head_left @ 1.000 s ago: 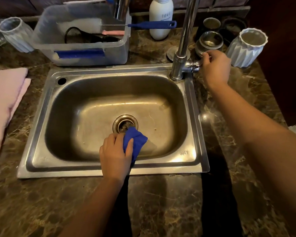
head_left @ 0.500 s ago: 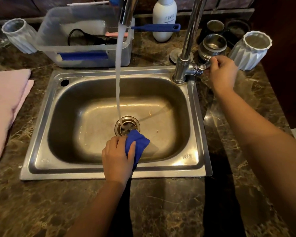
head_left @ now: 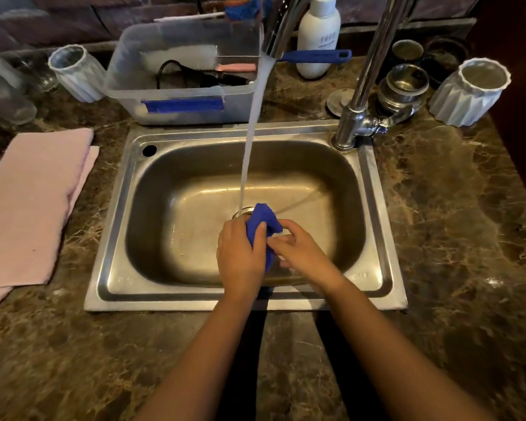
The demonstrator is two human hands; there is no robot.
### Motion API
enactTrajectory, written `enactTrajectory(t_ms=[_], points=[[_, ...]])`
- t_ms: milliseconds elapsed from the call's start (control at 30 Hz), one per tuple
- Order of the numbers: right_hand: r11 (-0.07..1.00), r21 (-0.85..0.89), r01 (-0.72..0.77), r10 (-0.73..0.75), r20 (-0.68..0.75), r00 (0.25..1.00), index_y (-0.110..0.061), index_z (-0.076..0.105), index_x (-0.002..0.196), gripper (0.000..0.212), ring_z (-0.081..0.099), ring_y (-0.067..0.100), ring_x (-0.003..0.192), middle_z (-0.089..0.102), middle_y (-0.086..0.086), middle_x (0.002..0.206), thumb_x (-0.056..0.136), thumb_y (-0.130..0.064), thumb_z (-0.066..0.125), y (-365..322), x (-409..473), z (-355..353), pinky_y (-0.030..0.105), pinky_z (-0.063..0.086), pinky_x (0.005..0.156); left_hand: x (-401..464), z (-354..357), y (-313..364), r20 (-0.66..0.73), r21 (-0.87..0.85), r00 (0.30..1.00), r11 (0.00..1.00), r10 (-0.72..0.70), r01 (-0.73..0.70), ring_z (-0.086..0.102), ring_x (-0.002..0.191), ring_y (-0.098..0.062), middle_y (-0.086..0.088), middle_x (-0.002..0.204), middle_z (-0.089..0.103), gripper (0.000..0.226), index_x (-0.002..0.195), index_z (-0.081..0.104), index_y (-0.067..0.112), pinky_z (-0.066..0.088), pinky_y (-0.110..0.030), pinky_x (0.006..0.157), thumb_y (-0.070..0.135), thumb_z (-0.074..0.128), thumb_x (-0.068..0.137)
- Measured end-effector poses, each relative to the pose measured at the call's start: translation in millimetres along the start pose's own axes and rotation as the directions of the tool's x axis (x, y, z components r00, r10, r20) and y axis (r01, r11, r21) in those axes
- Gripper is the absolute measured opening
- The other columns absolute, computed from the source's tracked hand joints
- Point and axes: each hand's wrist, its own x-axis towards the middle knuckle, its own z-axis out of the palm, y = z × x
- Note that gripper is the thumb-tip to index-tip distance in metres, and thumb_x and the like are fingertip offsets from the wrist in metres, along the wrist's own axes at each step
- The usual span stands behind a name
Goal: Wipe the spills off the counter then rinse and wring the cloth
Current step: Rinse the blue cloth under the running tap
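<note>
A small blue cloth is bunched between both hands over the drain of the steel sink. My left hand grips its left side. My right hand holds its right side with the fingertips. Water runs from the spout in a stream that lands just left of the cloth's top. The tap stands at the sink's back right corner, its lever pointing right. The brown marble counter surrounds the sink.
A folded pink towel lies left of the sink. Behind it stand a clear plastic tub with brushes, a white bottle, white ribbed cups and steel bowls.
The tap got turned on and water now flows. My right hand left the tap lever and came down to the cloth. My left hand lifted the cloth toward the stream.
</note>
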Motion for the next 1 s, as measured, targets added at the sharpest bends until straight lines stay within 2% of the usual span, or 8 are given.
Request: enactTrajectory(t_ms=[167,300,433,567,633,767,900,1000], points=[[0.985,0.166,0.042,-0.026,-0.100,0.995,-0.018,0.046,0.116,0.032,0.062,0.016,0.092,0.060,0.002,0.098,0.087,-0.012,0.059,-13,-5,18,0.026,0.052,0.071,18,-14,7,0.252,-0.342,0.894,0.831,-0.370,0.440,0.055,0.091,-0.020,-0.016,0.109,0.060,0.035,0.109,0.056,-0.002,0.050,-0.022,0.072,0.024,0.039,0.092],[0.934,0.356,0.013,-0.007,-0.019,1.000,-0.018,0.045,0.118,0.035,0.065,0.025,0.096,0.064,0.011,0.102,0.088,-0.008,0.059,-35,-2,23,0.038,0.055,0.085,22,-49,7,0.468,-0.462,0.860,0.772,-0.205,0.436,0.062,0.074,-0.007,0.004,0.082,0.071,0.027,0.096,0.065,0.008,0.049,-0.017,0.064,0.009,0.038,0.096],[0.821,0.570,0.016,-0.053,0.049,0.997,-0.020,0.053,0.115,0.031,0.065,0.030,0.092,0.066,0.012,0.104,0.090,-0.002,0.052,-55,9,19,0.038,0.054,0.075,40,-66,-9,0.653,-0.595,0.722,0.434,-0.230,0.677,0.056,0.114,-0.019,-0.001,0.127,0.056,0.054,0.135,0.042,0.028,0.052,-0.048,0.084,0.024,0.062,0.085],[0.730,0.683,0.022,-0.092,0.066,0.994,-0.017,0.052,0.121,0.034,0.066,0.024,0.089,0.066,0.009,0.103,0.090,-0.002,0.049,-69,22,15,0.034,0.055,0.073,59,-62,2,0.817,-0.552,0.551,0.044,-0.169,0.833,0.059,0.111,-0.033,-0.008,0.122,0.062,0.043,0.117,0.060,0.025,0.048,-0.057,0.087,0.041,0.060,0.077],[0.764,0.644,0.040,-0.091,0.047,0.995,-0.017,0.054,0.118,0.032,0.068,0.022,0.087,0.066,0.007,0.101,0.090,-0.003,0.051,-72,28,11,0.033,0.056,0.072,69,-60,10,0.800,-0.582,0.582,0.051,-0.147,0.812,0.066,0.098,-0.027,-0.006,0.106,0.070,0.031,0.107,0.065,0.021,0.054,-0.045,0.081,0.037,0.055,0.083],[0.859,0.499,0.116,-0.075,-0.101,0.992,-0.018,0.054,0.104,0.024,0.068,0.021,0.085,0.067,0.007,0.097,0.087,-0.003,0.058,-75,41,1,0.032,0.058,0.071,88,-54,9,0.658,-0.629,0.713,0.346,-0.241,0.696,0.065,0.098,-0.023,-0.010,0.114,0.064,0.024,0.117,0.052,0.016,0.058,-0.033,0.068,0.015,0.053,0.093],[0.953,0.230,0.195,-0.139,-0.239,0.961,-0.014,0.051,0.101,0.026,0.064,0.021,0.093,0.062,0.004,0.099,0.082,-0.003,0.064,-76,51,-3,0.031,0.057,0.075,100,-57,2,0.646,-0.702,0.693,0.106,-0.320,0.704,0.063,0.098,-0.027,-0.018,0.114,0.062,0.039,0.125,0.047,0.002,0.056,-0.033,0.073,0.005,0.055,0.087],[0.965,0.135,0.223,-0.182,-0.264,0.947,-0.012,0.052,0.103,0.027,0.064,0.021,0.096,0.063,0.006,0.104,0.082,-0.004,0.065,-80,53,-3,0.035,0.057,0.079,100,-64,6,0.726,-0.618,0.607,0.082,-0.323,0.782,0.063,0.092,-0.025,-0.014,0.103,0.065,0.026,0.115,0.052,0.004,0.054,-0.033,0.077,0.006,0.048,0.090]])
